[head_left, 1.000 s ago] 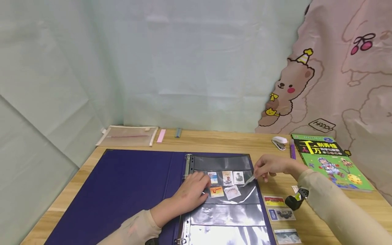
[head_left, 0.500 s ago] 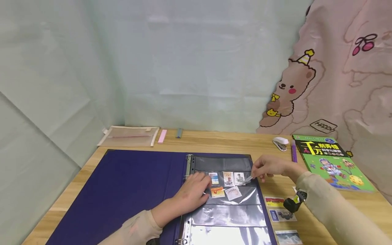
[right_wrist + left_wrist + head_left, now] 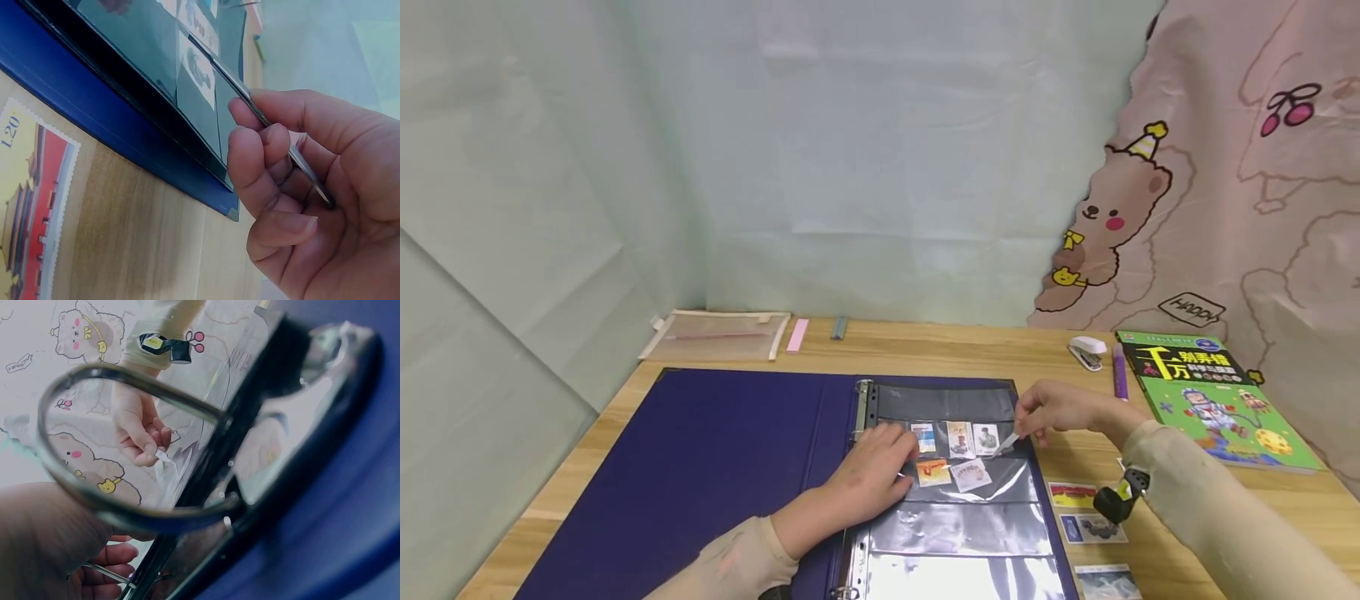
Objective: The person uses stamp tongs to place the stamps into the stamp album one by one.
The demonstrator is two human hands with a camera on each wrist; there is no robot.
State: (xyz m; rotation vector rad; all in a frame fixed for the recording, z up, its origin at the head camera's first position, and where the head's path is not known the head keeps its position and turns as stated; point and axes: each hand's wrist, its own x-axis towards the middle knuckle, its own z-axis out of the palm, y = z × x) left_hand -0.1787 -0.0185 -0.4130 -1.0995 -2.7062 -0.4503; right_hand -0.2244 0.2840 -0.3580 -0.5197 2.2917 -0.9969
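My right hand [image 3: 1051, 410] pinches slim metal tweezers [image 3: 232, 81] between thumb and fingers, their shaft running back into the palm. The tweezers' tips lie over the stamp page [image 3: 958, 527], close to a pale stamp with a dark figure [image 3: 987, 438]. Several small stamps sit in the page's second strip; a white one [image 3: 972, 475] lies tilted at the lower middle, beside an orange one [image 3: 933, 472]. My left hand [image 3: 868, 471] rests on the page's left side by the binder rings [image 3: 94, 512], fingers loosely bent. The dark blue binder [image 3: 715, 450] lies open.
Right of the binder lie several loose stamps, among them a red and yellow one [image 3: 1072, 495]. Farther back are a white stapler [image 3: 1087, 352], a purple pen [image 3: 1120, 372] and a green book [image 3: 1213, 400]. A mesh pouch [image 3: 718, 334] and pink strip [image 3: 797, 335] lie behind the binder.
My right hand has shifted slightly left with the tweezers, whose tips now reach a little farther over the page. My left hand stays in place on the page.
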